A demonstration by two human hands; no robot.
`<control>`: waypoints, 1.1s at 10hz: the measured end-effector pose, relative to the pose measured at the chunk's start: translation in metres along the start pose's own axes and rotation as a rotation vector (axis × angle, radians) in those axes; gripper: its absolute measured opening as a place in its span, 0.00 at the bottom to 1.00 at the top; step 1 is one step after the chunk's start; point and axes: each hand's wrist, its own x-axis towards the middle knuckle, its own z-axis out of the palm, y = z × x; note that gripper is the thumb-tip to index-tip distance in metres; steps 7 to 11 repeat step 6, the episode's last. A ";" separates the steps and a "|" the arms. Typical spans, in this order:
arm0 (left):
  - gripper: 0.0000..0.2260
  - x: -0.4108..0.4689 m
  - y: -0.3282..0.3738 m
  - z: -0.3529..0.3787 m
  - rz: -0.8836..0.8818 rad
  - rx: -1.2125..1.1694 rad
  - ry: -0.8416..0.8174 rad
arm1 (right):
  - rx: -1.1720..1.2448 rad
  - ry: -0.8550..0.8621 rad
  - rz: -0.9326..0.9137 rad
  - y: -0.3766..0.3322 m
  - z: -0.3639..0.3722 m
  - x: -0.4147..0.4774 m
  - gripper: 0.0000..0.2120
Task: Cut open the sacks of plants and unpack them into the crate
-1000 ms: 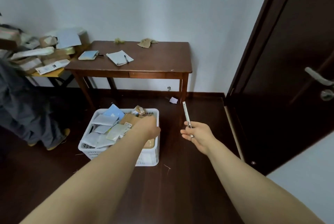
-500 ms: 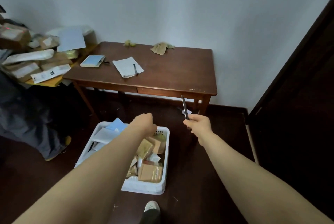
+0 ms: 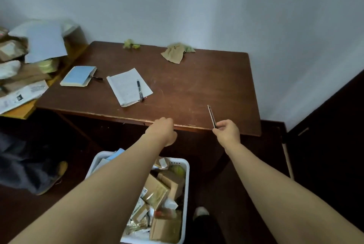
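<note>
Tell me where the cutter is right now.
In the head view, right of centre: the cutter is held upright in the right hand, by the front edge of the table, right of the open notebook.

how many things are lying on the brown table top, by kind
notebooks: 2 (blue notebook, open notepad)
pens: 2 (pen on the notepad, dark pen by the blue notebook)
crumpled scraps: 2 (yellow-green scrap, brown scrap)
total: 6
not counted: knife, held in the right hand
</note>
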 end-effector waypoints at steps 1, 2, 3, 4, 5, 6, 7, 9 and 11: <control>0.21 0.037 0.008 -0.008 -0.041 0.003 0.002 | -0.111 -0.022 -0.001 -0.008 0.009 0.052 0.06; 0.22 0.073 0.012 -0.013 -0.071 0.024 -0.034 | -0.234 -0.044 -0.002 -0.010 0.017 0.097 0.07; 0.21 0.104 0.015 -0.021 -0.090 0.030 -0.044 | -0.365 -0.008 -0.037 -0.018 0.024 0.128 0.10; 0.19 0.124 0.017 -0.021 -0.101 0.048 -0.059 | -0.467 0.017 -0.046 -0.019 0.030 0.144 0.11; 0.18 0.131 0.018 -0.020 -0.106 0.050 -0.088 | -0.484 -0.037 -0.059 -0.012 0.032 0.146 0.11; 0.18 0.133 0.015 -0.020 -0.089 0.052 -0.059 | -0.432 -0.041 -0.076 -0.008 0.029 0.146 0.13; 0.18 0.133 0.015 -0.020 -0.089 0.052 -0.059 | -0.432 -0.041 -0.076 -0.008 0.029 0.146 0.13; 0.18 0.133 0.015 -0.020 -0.089 0.052 -0.059 | -0.432 -0.041 -0.076 -0.008 0.029 0.146 0.13; 0.18 0.133 0.015 -0.020 -0.089 0.052 -0.059 | -0.432 -0.041 -0.076 -0.008 0.029 0.146 0.13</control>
